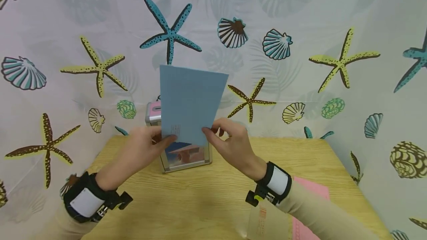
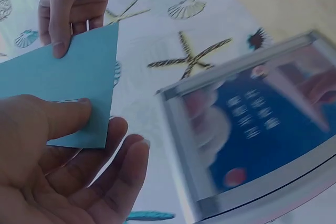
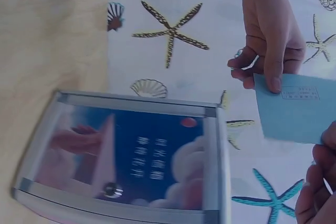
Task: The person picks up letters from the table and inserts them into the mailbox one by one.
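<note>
Both hands hold up a light-blue envelope [image 1: 193, 103] in front of a metal-framed box [image 1: 188, 158]. My left hand [image 1: 143, 147] pinches its lower left corner, thumb on the near face beside a small red printed frame. My right hand [image 1: 230, 140] grips the lower right part between thumb and fingers. In the left wrist view, the left thumb lies flat on the envelope [image 2: 79, 72] with the fingers behind it. The box has a pink top with a slot, partly hidden by the envelope; its blue picture panel [image 3: 157, 156] shows in the right wrist view.
A kraft-brown envelope [image 1: 267, 221] lies on the wooden table [image 1: 186, 199] at the front right, partly under the right forearm. A pink sheet or envelope [image 1: 313, 188] lies beside it. A cloth [image 1: 213, 62] printed with starfish and shells hangs behind the table and along its sides.
</note>
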A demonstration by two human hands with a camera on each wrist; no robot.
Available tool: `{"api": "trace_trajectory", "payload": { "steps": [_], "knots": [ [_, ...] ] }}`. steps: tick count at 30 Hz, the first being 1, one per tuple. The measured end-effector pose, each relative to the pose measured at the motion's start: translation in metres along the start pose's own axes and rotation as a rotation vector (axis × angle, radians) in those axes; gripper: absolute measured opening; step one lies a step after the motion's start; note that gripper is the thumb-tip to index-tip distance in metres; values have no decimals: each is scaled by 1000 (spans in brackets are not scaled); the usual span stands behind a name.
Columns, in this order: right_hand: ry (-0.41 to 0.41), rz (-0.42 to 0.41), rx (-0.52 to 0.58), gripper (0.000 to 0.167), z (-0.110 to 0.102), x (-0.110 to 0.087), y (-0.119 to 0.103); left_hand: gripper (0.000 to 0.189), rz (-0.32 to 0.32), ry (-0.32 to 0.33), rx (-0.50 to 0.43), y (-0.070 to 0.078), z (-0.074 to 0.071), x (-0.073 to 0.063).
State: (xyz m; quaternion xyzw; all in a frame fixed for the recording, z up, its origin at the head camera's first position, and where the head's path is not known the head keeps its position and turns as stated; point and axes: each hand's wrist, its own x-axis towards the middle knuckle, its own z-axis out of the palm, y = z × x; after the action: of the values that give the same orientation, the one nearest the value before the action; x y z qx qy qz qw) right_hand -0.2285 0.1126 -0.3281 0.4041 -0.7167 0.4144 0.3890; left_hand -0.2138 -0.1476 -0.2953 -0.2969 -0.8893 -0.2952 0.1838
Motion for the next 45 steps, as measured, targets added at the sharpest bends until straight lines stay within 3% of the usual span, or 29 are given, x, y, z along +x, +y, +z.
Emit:
{"api": "trace_trajectory", "payload": {
  "steps": [5,10,15,18,25,29,37,45],
  "knots": [
    [26,-49,-65,14,0,29,-5,12,50,149,94,8,-27,18],
    [50,-82,-119,13,0,50,-6,16,56,208,101,13,-45,33],
    [65,-97,-128,6,3,71,-2,27,19,262,53,17,-57,43],
    [67,-96,-132,4,6,82,1,26,35,305,60,15,-62,49],
    [70,-48,-122,7,13,97,13,25,85,350,72,6,-58,59],
    [79,-5,-114,9,15,102,18,30,83,355,63,1,-55,65],
    [35,49,-110,16,22,103,32,33,47,327,25,-12,-48,73],
    [-19,139,-108,16,28,94,47,29,17,275,-20,-32,-32,75]
  ]
}}
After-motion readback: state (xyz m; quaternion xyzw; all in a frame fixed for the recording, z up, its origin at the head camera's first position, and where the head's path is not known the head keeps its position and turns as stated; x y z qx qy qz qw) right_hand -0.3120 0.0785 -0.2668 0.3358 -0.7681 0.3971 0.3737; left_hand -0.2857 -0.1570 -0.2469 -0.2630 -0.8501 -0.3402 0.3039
